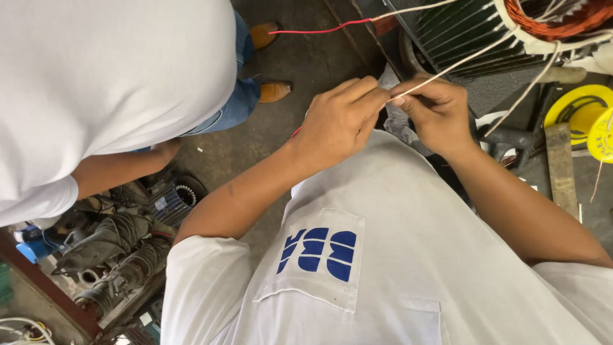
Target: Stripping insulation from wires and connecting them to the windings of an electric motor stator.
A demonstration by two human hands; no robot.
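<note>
My left hand (338, 118) and my right hand (434, 108) meet in front of my chest, fingertips pinched together on the end of a thin white sleeved wire (463, 62). That wire runs up and right to a motor stator (485, 29) with dark steel laminations and copper windings (562, 16) at the top right. A second white wire (530, 83) hangs from the same winding. A red wire (319, 29) stretches leftward from the stator over the floor.
Another person in a white shirt (108, 83) and jeans bends over at the left, brown shoes (274, 91) on the concrete floor. Old motors and parts (115, 255) lie at lower left. Yellow spools (584, 112) and a wooden handle (560, 166) sit at right.
</note>
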